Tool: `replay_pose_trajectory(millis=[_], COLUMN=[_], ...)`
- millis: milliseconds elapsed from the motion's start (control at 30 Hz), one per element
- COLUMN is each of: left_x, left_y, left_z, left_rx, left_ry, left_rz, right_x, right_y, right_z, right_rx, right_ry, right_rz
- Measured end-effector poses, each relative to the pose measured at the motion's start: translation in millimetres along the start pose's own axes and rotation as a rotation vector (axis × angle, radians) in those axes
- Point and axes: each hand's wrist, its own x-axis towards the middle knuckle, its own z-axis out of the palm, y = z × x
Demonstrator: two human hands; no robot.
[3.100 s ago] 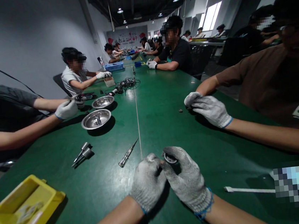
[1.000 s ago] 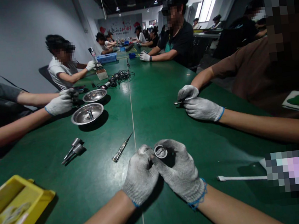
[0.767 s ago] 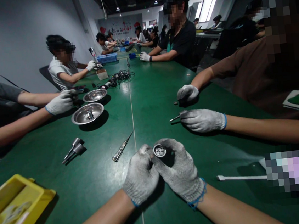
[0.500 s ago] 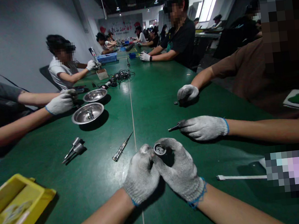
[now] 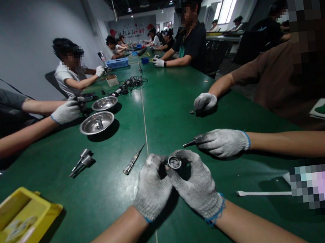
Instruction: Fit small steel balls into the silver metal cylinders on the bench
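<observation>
A round metal part [image 5: 174, 162] with a hollow, ringed end facing up is pinched between the thumb and fingers of my right hand [image 5: 193, 182], in a grey-white glove. My left hand [image 5: 153, 188], gloved too, is closed right beside it, its fingertips against my right fingers; whether they grip anything is hidden. Left of my hands a clear-handled screwdriver [image 5: 132, 163] lies on the green table [image 5: 163, 125]. Farther left, two metal parts with thin shafts [image 5: 82, 162] lie side by side.
A yellow bin [image 5: 25, 228] holds small pieces at the lower left. Two steel bowls [image 5: 97, 123] stand near a person's gloved hand [image 5: 67, 110]. At right, another person's gloved hand [image 5: 225, 142] holds a shafted part. A white cable [image 5: 263, 193] lies at the lower right.
My left fingers have shifted slightly up and left, and the round part's end faces up a little more. The person at right has shifted the shafted part slightly in the fingers.
</observation>
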Motion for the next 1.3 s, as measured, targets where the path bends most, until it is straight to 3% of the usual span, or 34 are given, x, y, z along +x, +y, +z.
replay_pose_trajectory(millis=[267,467,600,667,833,1000,1200,1300], left_x=[-2.6,18.3,44.1,56.7,78.2,82.9,78.4,78.0], left_y=[2.4,16.9,27.6,28.0,15.5,-1.0,-10.7,-12.7], left_z=[-5.5,-22.8,-56.9,-81.5,-143.0,-179.2,-181.2,-174.9], left_rx=[-0.071,0.082,0.283,0.505,1.025,1.154,1.191,1.161], left_ry=[-0.092,-0.021,-0.147,-0.239,-0.441,-0.576,-0.598,-0.539], left_rz=[0.039,-0.035,-0.102,-0.15,-0.419,-0.562,-0.557,-0.584], right_x=[1.5,2.5,6.2,8.0,9.6,8.3,7.3,8.2], right_y=[-0.5,1.4,4.3,6.7,11.9,13.4,13.8,16.6], right_z=[-1.1,-3.7,-2.3,-0.5,3.5,4.2,2.2,1.7], right_rx=[-0.001,0.054,0.042,0.034,0.006,0.014,0.008,-0.019], right_ry=[0.009,-0.004,0.015,0.017,-0.002,-0.026,-0.045,-0.019], right_rz=[0.021,0.073,0.116,0.136,0.242,0.277,0.291,0.314])
